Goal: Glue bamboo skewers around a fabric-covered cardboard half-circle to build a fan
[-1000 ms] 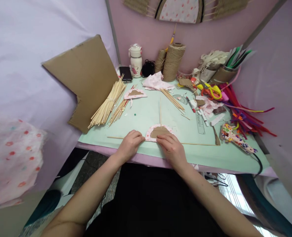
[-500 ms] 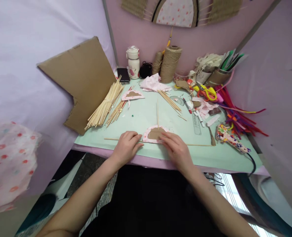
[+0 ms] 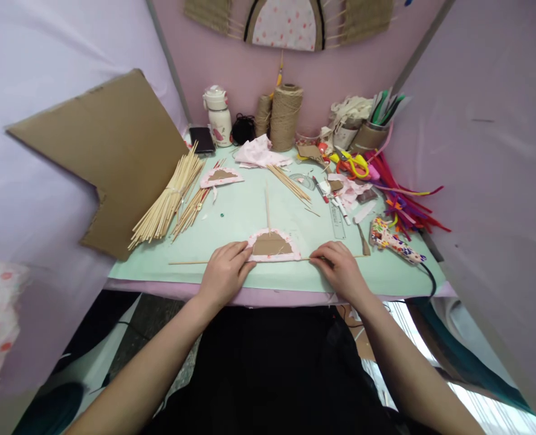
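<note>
Pale green matting (image 3: 258, 217) is covering the desk between lilac cloth walls, a big cardboard sheet (image 3: 113, 157) leaning at one side. Near the front edge, the left hand (image 3: 225, 272) is pressing curled fingers on the half-round fabric piece (image 3: 272, 246), while the right hand (image 3: 340, 270) is pinching the long skewer (image 3: 186, 262) lying beneath it

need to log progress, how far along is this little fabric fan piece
Done: the half-round cardboard piece already has pink fabric wrapped round its edge, and an upright skewer runs up from its top. A similar piece lies further back. In hand: the left hand presses its left corner while the right hand pinches the long skewer along its base. Left: a bundle of skewers lies unused.
</note>
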A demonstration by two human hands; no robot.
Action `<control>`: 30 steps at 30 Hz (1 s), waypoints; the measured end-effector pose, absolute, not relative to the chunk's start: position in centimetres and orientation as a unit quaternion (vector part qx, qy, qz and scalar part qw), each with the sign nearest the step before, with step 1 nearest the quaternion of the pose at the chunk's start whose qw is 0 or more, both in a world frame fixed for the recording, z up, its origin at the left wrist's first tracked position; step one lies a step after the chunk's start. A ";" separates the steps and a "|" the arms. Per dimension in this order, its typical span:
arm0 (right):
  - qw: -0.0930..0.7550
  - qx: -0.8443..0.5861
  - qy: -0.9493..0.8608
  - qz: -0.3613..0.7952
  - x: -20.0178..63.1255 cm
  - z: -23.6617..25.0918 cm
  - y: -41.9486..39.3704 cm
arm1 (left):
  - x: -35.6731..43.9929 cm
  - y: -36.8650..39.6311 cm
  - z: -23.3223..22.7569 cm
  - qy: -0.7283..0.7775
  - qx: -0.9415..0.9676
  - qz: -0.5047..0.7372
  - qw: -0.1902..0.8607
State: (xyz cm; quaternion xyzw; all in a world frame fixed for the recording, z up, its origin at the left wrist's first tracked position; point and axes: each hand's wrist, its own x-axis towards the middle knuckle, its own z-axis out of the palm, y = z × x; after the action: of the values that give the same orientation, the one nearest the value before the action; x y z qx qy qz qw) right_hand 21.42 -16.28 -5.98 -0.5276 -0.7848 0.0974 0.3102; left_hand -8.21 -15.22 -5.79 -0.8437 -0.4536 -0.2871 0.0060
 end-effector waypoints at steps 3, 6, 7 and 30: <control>0.289 -0.534 -0.788 0.098 21.2 -5.9 -16.2 | -8.1 -15.2 -6.1 -0.449 -0.838 -0.310 0.010; 0.269 -0.544 -0.790 0.089 21.2 -5.8 -16.2 | -7.9 -15.1 -6.2 -0.445 -0.831 -0.334 0.011; 0.264 -0.546 -0.790 0.087 21.2 -5.8 -16.2 | -7.8 -15.1 -6.2 -0.443 -0.830 -0.338 0.012; 0.325 -0.454 -0.829 0.034 19.8 -4.9 -17.0 | -6.5 -16.8 -4.5 -0.371 -0.888 -0.271 0.020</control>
State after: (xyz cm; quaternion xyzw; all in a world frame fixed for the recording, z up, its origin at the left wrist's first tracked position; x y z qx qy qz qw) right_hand 19.75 -16.98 -4.90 -0.4545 -0.8285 0.0345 0.3253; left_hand -6.54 -16.82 -4.55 -0.8879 -0.3710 -0.2712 0.0199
